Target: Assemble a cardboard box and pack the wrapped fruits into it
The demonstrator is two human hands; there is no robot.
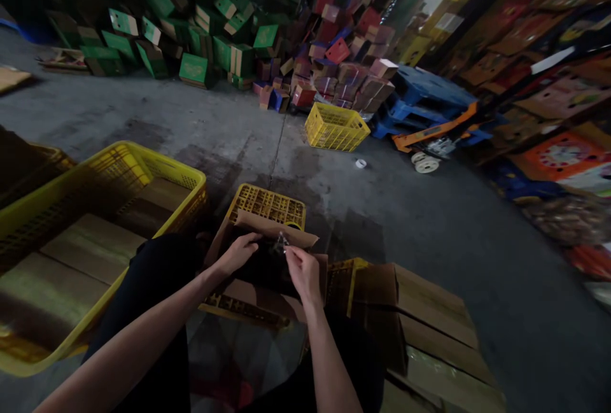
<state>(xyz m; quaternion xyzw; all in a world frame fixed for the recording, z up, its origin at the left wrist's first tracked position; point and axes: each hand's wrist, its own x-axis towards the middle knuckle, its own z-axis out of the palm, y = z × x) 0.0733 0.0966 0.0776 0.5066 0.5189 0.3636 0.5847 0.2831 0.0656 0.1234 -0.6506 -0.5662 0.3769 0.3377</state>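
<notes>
Both my hands work over an open cardboard box that sits in a small yellow crate in front of me. My left hand rests with fingers bent on dark material inside the box. My right hand pinches a small shiny clear piece at the top of that dark material. What the dark material is I cannot make out.
A large yellow crate with flat cardboard stands to my left. Flattened cartons lie at my right. Another yellow crate, a tape roll, blue pallets and heaps of green and red boxes lie across the concrete floor.
</notes>
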